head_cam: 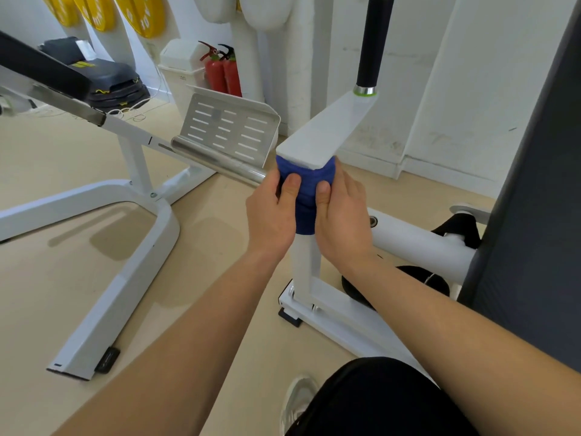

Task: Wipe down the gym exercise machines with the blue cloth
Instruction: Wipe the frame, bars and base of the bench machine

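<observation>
Blue cloth (pixel 306 190) is wrapped around the upper part of a white post (pixel 304 265), directly beneath its flat top plate (pixel 320 133). Left hand (pixel 272 212) grips the cloth from the left, thumb pressed on its front. Right hand (pixel 341 215) grips it from the right, thumb likewise on the front. A perforated footplate (pixel 228 129) stands near, behind left.

A: What's the floor (pixel 63 278) carrying?
B: Beige floor. White bench frame (pixel 103 309) stands at left, black end foot (pixel 107 360) at its near tip. White base rail (pixel 339 313) in the centre.
A: Far edge?
B: Two red fire extinguishers (pixel 223 73), white bin (pixel 179 73), black stacked plates (pixel 116 86) and a loose white cable (pixel 132 113) by the wall.
</observation>
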